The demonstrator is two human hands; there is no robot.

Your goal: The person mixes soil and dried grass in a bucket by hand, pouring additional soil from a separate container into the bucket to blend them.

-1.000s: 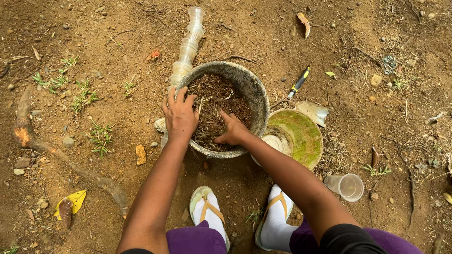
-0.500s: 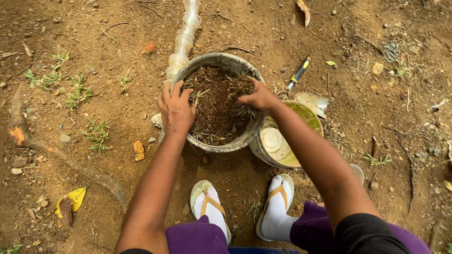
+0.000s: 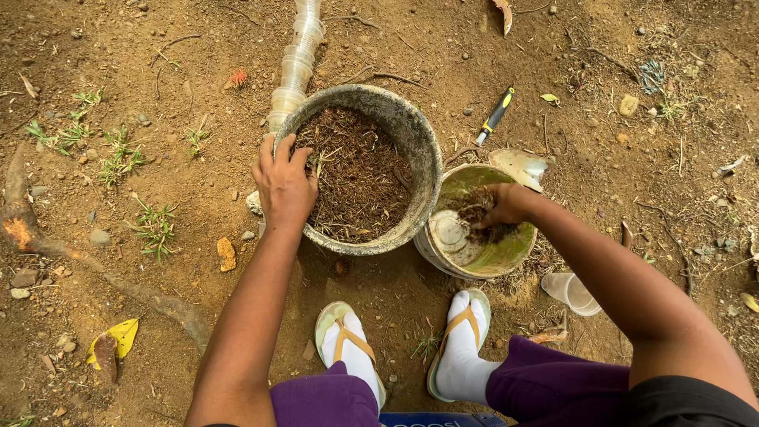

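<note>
Bare dirt ground, person squatting: left hand (image 3: 283,186) is gripping the grey bucket (image 3: 423,158) rim at 9 o'clock, right hand (image 3: 506,207) is closing loosely on a clump of soil (image 3: 476,207) over the green bowl (image 3: 514,249) at the bucket's 4 o'clock; best releasing low to avoid spilling.

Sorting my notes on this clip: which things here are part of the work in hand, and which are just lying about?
In use: grey bucket of soil, gripped by left hand; green bowl, right hand dropping soil in.

Lying about: trowel, stacked cups, clear cup, yellow leaf.
</note>
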